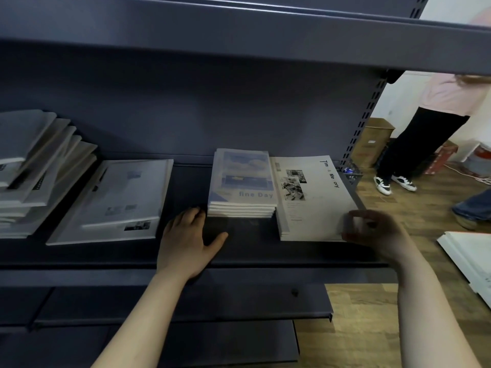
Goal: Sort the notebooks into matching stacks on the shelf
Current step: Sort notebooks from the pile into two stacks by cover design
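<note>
A dark metal shelf (247, 251) carries four groups of notebooks. At the far left sits an untidy, slumped pile of grey notebooks (34, 171), fanned and leaning. Just beside it lies a flat stack with a large pale cover (117, 200), turned at an angle. Right of centre stands a neat stack of blue "fine Day" notebooks (241, 181), and touching its right side lies a flatter stack of white "Time & Memory" notebooks (313, 197) near the shelf's right end.
</note>
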Demonstrator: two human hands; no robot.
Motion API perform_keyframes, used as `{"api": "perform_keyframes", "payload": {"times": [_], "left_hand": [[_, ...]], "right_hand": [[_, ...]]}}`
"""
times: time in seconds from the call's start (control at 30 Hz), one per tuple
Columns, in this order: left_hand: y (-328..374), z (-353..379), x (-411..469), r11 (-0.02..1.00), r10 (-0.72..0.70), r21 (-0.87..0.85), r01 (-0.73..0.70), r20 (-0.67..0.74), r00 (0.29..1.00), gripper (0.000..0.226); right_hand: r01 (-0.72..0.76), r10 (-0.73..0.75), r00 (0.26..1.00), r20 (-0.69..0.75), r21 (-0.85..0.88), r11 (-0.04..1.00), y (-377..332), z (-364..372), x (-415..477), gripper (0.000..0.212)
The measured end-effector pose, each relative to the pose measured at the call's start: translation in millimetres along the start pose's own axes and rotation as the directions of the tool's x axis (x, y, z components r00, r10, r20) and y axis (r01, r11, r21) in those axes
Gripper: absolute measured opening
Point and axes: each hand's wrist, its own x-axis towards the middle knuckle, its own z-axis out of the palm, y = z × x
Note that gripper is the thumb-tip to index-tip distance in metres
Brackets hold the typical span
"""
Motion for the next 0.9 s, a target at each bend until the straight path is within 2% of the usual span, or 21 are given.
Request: {"api": "perform_keyframes", "payload": {"times": [0.2, 0.4, 0.5, 0.57, 0.63, 0.77, 0.9], "left_hand": [[1, -2, 0, 1.0, -0.004, -0.009, 0.004, 0.006, 1.0, 0.078], [3, -3, -1, 1.0, -0.003, -0.028, 0.003, 0.006, 1.0, 0.077], [2, -4, -2, 0.999, 0.005, -0.049, -0.004, 0.03, 1.0, 0.075], [0, -6, -3, 0.996, 0.031, -0.088, -0.026, 0.052, 0.998, 0.072], [-3, -11, -7, 0.986, 0.066, -0.156, -0.056, 0.06, 0.996, 0.065], [-18, -24, -19, 0.962, 0.092, -0.255, -0.098, -0.035, 0.995, 0.048], [-50, -38, -20, 0.972, 0.058, -0.211, -0.103, -0.209, 0.976, 0.032]], "right_hand": [[0.013, -0.013, 0.997, -0.081, -0.001, 1.0, 1, 2, -4, 0.057], [-0.016, 0.01, 0.996, -0.085, -0.072, 0.997, -10, 1, -7, 0.058], [-0.035, 0.012, 0.994, -0.109, -0.218, 0.975, -21, 4, -11, 0.058], [0.008, -0.05, 0.988, -0.149, -0.269, 0.963, -33, 10, -16, 0.052], [0.113, -0.148, 0.972, -0.184, -0.19, 0.975, -45, 18, -19, 0.046], [0.207, -0.202, 0.967, -0.154, 0.022, 0.978, -75, 42, -25, 0.034], [0.265, -0.268, 0.963, 0.015, 0.117, 0.957, -110, 82, -37, 0.035]]}}
